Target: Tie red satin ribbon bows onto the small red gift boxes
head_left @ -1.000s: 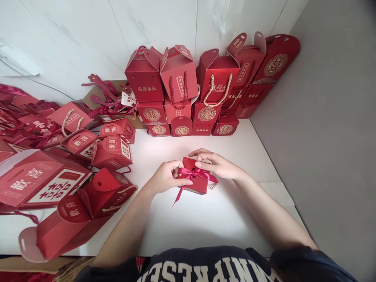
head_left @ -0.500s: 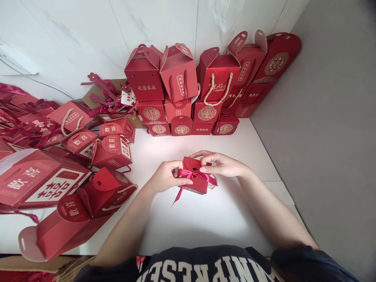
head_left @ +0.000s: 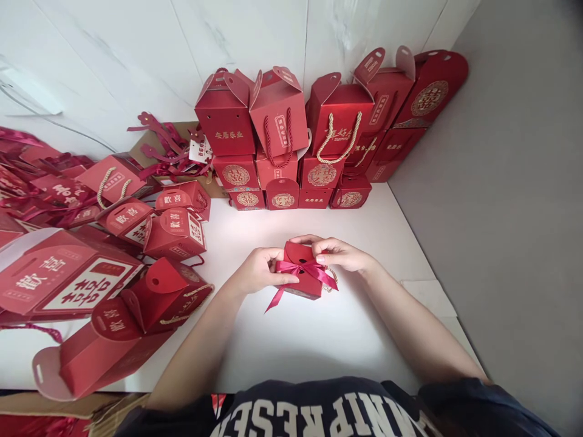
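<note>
A small red gift box [head_left: 306, 286] sits between my hands above the white tabletop, with a pinkish-red ribbon [head_left: 286, 267] tied in a bow across its top. My left hand [head_left: 262, 270] is closed at the box's left side, thumb and fingers pinching the ribbon's left loop. On the right, my right hand [head_left: 339, 254] is closed with thumb and fingertips on the bow's right loop, and some of its fingers reach behind the box's far edge. One ribbon tail hangs down at the left. A twisted gold cord handle peeks out at the box's right side.
Red gift boxes [head_left: 276, 159] are stacked against the tiled wall at the back. More boxes [head_left: 175, 233] and ribboned pieces crowd the left side of the white table [head_left: 291, 346]. A grey panel [head_left: 510, 182] bounds the right. An open cardboard carton [head_left: 104, 419] stands at the lower left.
My right hand has shifted slightly, its fingers now pinching the bow's right loop near the box edge. The bow looks a little more spread. The left hand keeps its grip.
</note>
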A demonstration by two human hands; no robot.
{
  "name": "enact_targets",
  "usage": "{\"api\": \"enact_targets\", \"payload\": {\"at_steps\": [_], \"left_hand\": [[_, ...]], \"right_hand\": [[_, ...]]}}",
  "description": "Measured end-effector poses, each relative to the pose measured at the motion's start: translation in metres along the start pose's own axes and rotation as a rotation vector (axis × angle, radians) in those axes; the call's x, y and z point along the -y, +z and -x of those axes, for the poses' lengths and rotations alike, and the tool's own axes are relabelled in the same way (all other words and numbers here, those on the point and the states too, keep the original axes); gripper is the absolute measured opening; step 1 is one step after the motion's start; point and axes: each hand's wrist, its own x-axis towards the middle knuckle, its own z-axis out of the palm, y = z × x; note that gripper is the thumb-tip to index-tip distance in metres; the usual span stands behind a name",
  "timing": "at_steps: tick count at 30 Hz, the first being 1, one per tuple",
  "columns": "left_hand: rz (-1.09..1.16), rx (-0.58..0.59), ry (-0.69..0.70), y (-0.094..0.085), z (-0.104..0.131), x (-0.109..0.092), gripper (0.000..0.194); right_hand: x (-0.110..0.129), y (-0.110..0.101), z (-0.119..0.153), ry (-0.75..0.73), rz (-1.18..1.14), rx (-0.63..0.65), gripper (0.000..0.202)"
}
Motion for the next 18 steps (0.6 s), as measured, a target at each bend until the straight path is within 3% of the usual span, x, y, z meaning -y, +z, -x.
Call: {"api": "enact_targets", "payload": {"at_steps": [5, 8, 10, 11, 12, 15, 16, 18], "left_hand": [[-0.025, -0.040, 0.023, -0.002, 0.003, -0.007, 0.036], [-0.063, -0.212, 0.072, -0.009, 0.008, -0.013, 0.037], [-0.197, -0.345, 0.007, -0.018, 0.013, -0.016, 0.035], [-0.263, -0.348, -0.072, -0.023, 0.016, -0.017, 0.042], [-0.304, -0.286, -0.171, -0.028, 0.019, -0.018, 0.052], [-0.226, 0.123, -0.420, -0.036, 0.024, -0.018, 0.075], [-0.164, 0.234, -0.456, -0.036, 0.024, -0.017, 0.077], [-0.047, 0.343, -0.462, -0.033, 0.020, -0.016, 0.075]], "right_hand": [[0.008, 0.001, 0.001, -0.014, 0.078, 0.001, 0.031], [0.016, 0.000, 0.003, -0.027, 0.191, 0.016, 0.022], [0.020, -0.001, 0.003, -0.013, 0.226, 0.011, 0.021], [0.020, -0.001, 0.003, -0.003, 0.229, 0.008, 0.022], [0.021, -0.001, 0.003, 0.005, 0.222, 0.002, 0.024], [0.021, 0.000, 0.002, 0.019, 0.203, -0.009, 0.027], [0.021, 0.000, 0.002, 0.024, 0.201, -0.010, 0.028], [0.021, 0.000, 0.001, 0.031, 0.202, -0.020, 0.028]]}}
